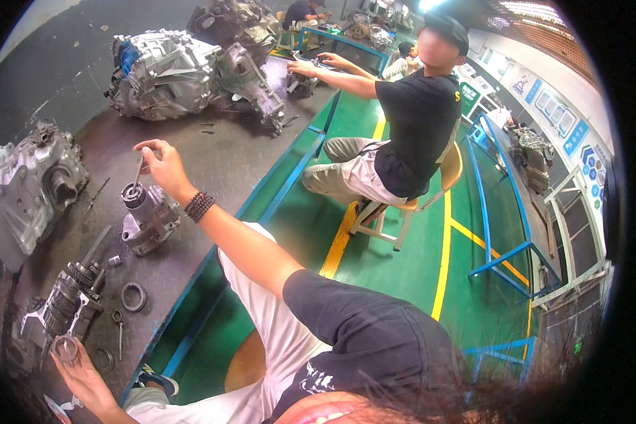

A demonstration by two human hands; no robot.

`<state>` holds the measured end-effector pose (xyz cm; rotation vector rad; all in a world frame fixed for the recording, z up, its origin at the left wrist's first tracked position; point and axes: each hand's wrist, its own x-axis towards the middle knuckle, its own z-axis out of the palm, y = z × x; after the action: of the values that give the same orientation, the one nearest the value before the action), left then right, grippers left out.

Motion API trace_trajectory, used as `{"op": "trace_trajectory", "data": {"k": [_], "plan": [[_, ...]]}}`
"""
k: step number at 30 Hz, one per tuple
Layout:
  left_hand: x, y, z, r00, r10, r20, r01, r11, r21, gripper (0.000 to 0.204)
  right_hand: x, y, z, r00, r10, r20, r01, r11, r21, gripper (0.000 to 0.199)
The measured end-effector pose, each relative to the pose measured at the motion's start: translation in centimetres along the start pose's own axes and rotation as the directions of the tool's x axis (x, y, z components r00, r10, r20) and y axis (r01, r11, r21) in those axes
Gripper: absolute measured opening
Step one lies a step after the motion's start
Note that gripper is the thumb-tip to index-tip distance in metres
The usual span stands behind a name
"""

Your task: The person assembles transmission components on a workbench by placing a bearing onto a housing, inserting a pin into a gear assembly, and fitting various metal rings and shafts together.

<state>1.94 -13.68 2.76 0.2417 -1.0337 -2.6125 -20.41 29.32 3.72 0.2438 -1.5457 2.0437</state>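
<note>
Both hands are busy at the table: a metal ring low down, a thin tool over a small housing higher up.

Nearest, the left hand has its fingers curled around a metal ring, pinching it at the end of the gear shaft that lies on the dark table. It is best kept square to the shaft, I judge, so that it does not bind. One loose bearing ring and one pair of pliers lie just beside. Farther up, the right hand pinches a thin tool between thumb and fingertips, with its tip down in the round top of the small housing. A straight, light hold should keep it from slipping. Beyond stand three big gearbox cases: one at the left and two farther off. One seated person works at the far end.
</note>
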Motion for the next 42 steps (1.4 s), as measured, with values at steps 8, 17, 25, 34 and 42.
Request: {"op": "trace_trajectory", "data": {"k": [8, 17, 25, 34, 42], "plan": [[0.0, 0.1, 0.6, 0.999, -0.034, -0.037, 0.035, 0.999, 0.007, 0.050, 0.5, 1.4, -0.5, 0.993, 0.111, 0.051, -0.114, 0.991, 0.066, 0.025], [-2.4, -0.1, 3.2, 0.999, -0.032, -0.041, 0.033, 0.999, 0.012, 0.052, -0.2, 1.1, 0.3, 0.986, 0.128, 0.103, -0.140, 0.984, 0.113, 0.027], [-1.2, -0.3, 2.6, 0.981, -0.061, 0.186, 0.053, 0.997, 0.051, 0.047, 0.3, -0.8, -2.3, 0.978, 0.203, 0.036, -0.204, 0.979, 0.013, 0.031], [-3.4, 0.7, 3.7, 0.995, -0.071, 0.068, 0.064, 0.992, 0.104, 0.050, -0.3, -0.2, -0.8, 0.953, 0.290, 0.093, -0.301, 0.943, 0.143, 0.035], [-2.9, 0.3, 2.7, 0.994, -0.070, 0.086, 0.064, 0.995, 0.074, 0.048, 0.0, -0.5, -2.0, 0.943, 0.313, 0.114, -0.325, 0.940, 0.104, 0.041]]}}
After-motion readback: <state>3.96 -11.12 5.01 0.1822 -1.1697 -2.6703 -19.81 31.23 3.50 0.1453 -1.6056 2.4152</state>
